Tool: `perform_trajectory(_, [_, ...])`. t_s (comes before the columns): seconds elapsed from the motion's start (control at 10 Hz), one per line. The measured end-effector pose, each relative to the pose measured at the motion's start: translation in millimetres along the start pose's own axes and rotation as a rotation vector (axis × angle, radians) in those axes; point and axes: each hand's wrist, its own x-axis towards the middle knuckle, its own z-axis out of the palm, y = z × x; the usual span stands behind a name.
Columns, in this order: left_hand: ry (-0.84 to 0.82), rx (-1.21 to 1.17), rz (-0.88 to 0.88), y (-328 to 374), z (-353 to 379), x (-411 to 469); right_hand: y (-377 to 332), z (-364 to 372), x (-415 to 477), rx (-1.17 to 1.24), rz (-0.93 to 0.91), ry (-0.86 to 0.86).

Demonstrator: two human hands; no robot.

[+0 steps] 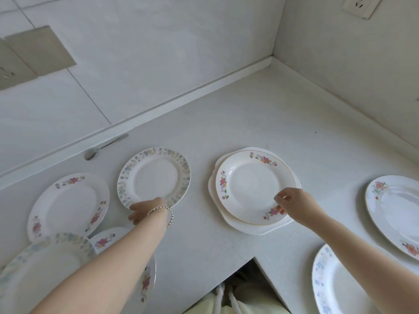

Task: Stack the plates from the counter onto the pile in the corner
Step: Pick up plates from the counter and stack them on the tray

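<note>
Nearest the camera, bottom left: a pale leaf-rimmed plate (pixel 40 266), blurred, overlapping a red-flower plate (pixel 145 282) partly hidden under the left forearm. Bottom right: a blue-leaf plate (pixel 328 282) cut off by the frame edge, and just beyond it a large orange-flower plate (pixel 394 209), also cropped. All sit on the white table (pixel 215 241), whose front edge steps back in an inner corner at bottom centre.

Left hand (pixel 145 210): bracelet (pixel 169 214) at the wrist, fingers (pixel 136 217) curled around the near rim of the leaf-border plate (pixel 154 177); the thumb lies on top of the rim, the other fingers are below it. Whether the plate is off the table, I cannot tell. Beside it to the left lies another red-flower plate (pixel 68 205), flat, untouched.

Right hand (pixel 292 203): thumb and fingertips (pixel 280 208) pinched on the near right rim of a gold-edged flower plate (pixel 254 189). That plate rests on top of the pile (pixel 235 220), a small stack whose lowest piece is a plain white, squarish plate showing around the edges. The pile stands mid-table, well short of the wall corner.

Farther back: a metal spoon (pixel 103 147) lies alongside the raised back ledge. Beyond that, white tiled walls (pixel 158 64) meet in the corner at upper right, and a wall socket (pixel 360 5) is mounted at top right.
</note>
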Motion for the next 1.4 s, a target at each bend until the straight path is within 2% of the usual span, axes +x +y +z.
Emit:
perform_trajectory(0.1, [-0.053, -0.652, -0.211, 21, -9, 42, -12, 8, 2, -0.023, -0.008, -0.018])
perform_trajectory(0.2, [-0.325, -0.312, -0.287, 10, -15, 78, -15, 15, 4, -0.025, -0.003, -0.025])
perform_trajectory(0.3, [-0.428, -0.206, -0.144, 12, -23, 80, -13, 20, 3, -0.052, -0.004, -0.050])
perform_trajectory(0.4, [-0.488, -0.310, -0.186, 6, -16, 91, -11, 20, 3, -0.054, -0.008, -0.053])
perform_trajectory(0.5, [-0.453, -0.394, -0.164, 10, -25, 72, -4, 16, 1, -0.038, 0.012, -0.038])
perform_trajectory(0.6, [-0.433, -0.370, -0.078, 16, -25, 56, 11, 12, 0, -0.040, 0.034, -0.013])
perform_trajectory(0.8, [-0.626, -0.213, 0.082, 17, -35, -11, 38, -9, -1, 0.058, 0.091, 0.140])
perform_trajectory(0.9, [-0.780, -0.178, 0.086, 8, -27, -45, 49, -18, -1, 0.151, 0.133, 0.191])
perform_trajectory(1.0, [-0.860, -0.147, 0.070, -8, -7, -73, 61, -22, -3, 0.209, 0.163, 0.208])
perform_trajectory(1.2, [-0.886, 0.008, 0.076, -41, 30, -101, 82, -18, -6, 0.221, 0.205, 0.193])
perform_trajectory(1.4, [-0.911, 0.054, 0.066, -56, 47, -104, 93, -17, -4, 0.241, 0.219, 0.180])
